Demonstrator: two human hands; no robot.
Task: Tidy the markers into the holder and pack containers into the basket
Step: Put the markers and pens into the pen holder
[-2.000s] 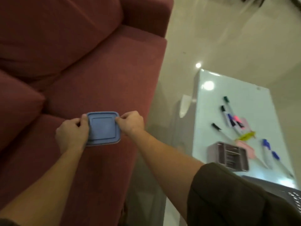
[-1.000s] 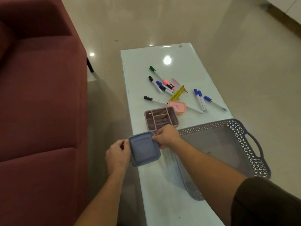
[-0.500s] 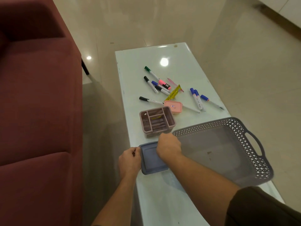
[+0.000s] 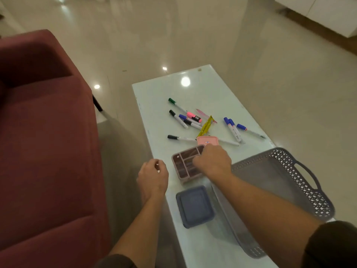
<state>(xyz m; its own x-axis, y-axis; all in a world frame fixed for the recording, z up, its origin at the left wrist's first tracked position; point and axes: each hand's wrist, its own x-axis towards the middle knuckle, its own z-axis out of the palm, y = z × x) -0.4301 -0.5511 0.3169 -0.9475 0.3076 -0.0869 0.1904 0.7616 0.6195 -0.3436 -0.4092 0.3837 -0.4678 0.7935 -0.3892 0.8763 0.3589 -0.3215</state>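
Note:
A blue lidded container (image 4: 195,206) rests on the white table (image 4: 193,89), just left of the grey perforated basket (image 4: 301,180). Neither hand touches it. My left hand (image 4: 153,176) hovers at the table's left edge, loosely curled and holding nothing. My right hand (image 4: 212,161) lies knuckles-up over the right part of the pink divided holder (image 4: 183,165); its fingers are hidden. Past the holder sit a small pink container (image 4: 207,140) and several scattered markers (image 4: 232,129), among them a pink highlighter (image 4: 194,117).
A dark red sofa (image 4: 48,142) fills the left side, with a narrow gap of shiny floor between it and the table. A yellow wrapper (image 4: 206,126) lies among the markers. The basket overhangs the table's right edge.
The blue container was carried from the sofa to the table and set down. Both hands let go of it; the right hand moved forward over the holder.

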